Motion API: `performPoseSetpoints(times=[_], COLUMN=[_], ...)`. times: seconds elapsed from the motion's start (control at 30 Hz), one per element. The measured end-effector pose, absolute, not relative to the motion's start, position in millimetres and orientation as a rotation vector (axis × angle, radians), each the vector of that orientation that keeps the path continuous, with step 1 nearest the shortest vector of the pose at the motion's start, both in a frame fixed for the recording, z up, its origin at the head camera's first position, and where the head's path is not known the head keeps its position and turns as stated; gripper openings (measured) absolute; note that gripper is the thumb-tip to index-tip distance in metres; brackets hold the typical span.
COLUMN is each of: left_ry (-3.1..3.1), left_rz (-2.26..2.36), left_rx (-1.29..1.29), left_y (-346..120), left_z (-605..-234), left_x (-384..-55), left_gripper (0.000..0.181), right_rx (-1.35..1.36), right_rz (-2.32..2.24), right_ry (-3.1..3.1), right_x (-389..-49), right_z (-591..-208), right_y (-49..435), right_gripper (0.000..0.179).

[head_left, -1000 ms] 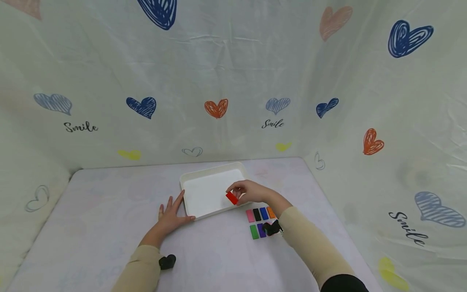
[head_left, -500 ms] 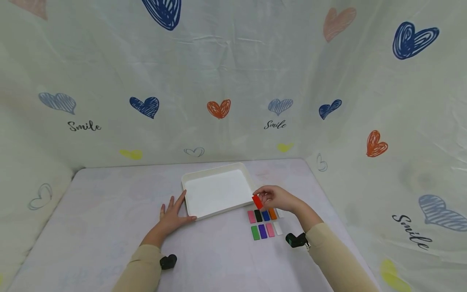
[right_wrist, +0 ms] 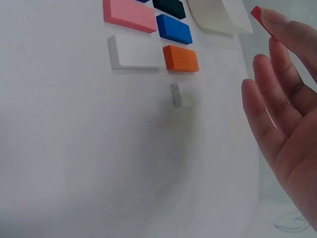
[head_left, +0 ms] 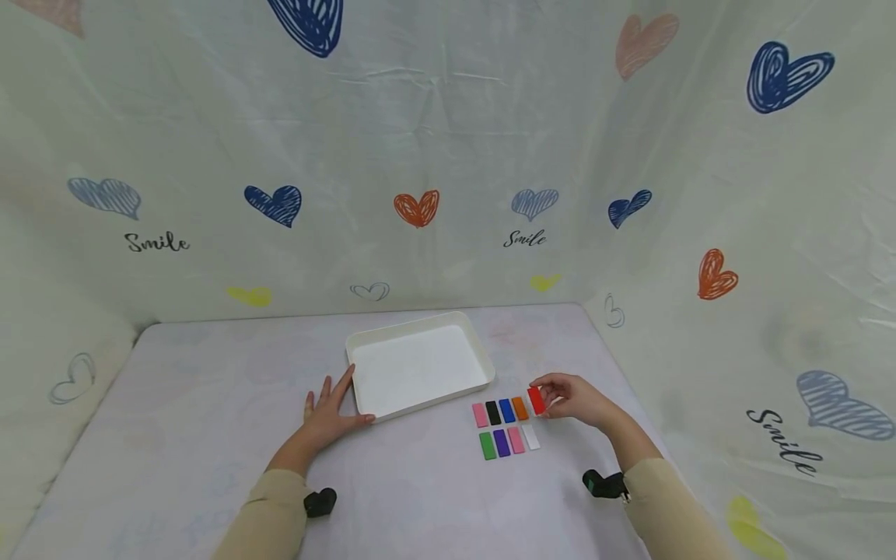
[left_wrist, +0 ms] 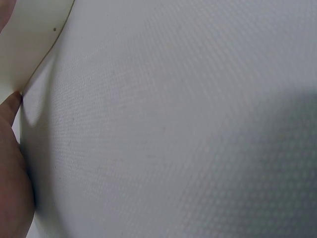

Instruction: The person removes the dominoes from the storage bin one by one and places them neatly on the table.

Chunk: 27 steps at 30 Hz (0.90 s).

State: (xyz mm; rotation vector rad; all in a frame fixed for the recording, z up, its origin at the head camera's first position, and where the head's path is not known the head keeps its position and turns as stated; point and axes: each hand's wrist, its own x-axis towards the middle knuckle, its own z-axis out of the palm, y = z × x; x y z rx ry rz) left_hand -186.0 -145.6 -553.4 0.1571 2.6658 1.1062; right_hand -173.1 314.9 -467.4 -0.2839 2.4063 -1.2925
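Between the thumb and a fingertip, my right hand [head_left: 575,398] pinches a small flat red block [head_left: 536,400] above the right end of the upper row of coloured blocks. That row has pink [head_left: 479,414], black [head_left: 493,412], blue [head_left: 507,410] and orange [head_left: 519,408] blocks. In the right wrist view, the other fingers extend away from the red block, and a small whitish piece [right_wrist: 181,96] lies beyond the orange block. With fingers spread, my left hand [head_left: 327,420] touches the near-left side of a white tray [head_left: 420,369]; the left wrist view shows only part of that hand.
A lower row holds green [head_left: 487,446], purple [head_left: 501,443], pink [head_left: 516,440] and white [head_left: 531,437] blocks. White cloth covers the table [head_left: 231,389]. A curtain [head_left: 455,140] printed with hearts hangs behind it and at the sides.
My right hand has carried the red block from over the tray rightward, past the upper row to its right end. My left hand has stayed at the tray.
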Motion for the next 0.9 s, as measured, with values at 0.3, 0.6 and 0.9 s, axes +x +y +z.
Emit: performPoseSetpoints(times=[0.3, 0.6, 0.9], left_ry=[2.659, 2.671, 2.672], left_rz=[1.111, 1.207, 1.190], left_rx=[0.165, 0.195, 0.189], left_y=[-147.4, -149.0, -148.3], left_z=[-553.8, -558.4, -556.7], left_x=[-186.1, -184.1, -185.4], left_gripper=[0.113, 0.114, 0.114], right_rx=[-0.169, -0.114, -0.137], right_rz=[-1.279, -1.224, -1.220], right_ry=[2.380, 2.422, 2.457], right_x=[-159.7, -146.9, -144.3], right_z=[-499.9, -519.4, -533.2], right_y=[337.5, 342.1, 344.0], right_gripper=[0.046, 0.040, 0.049])
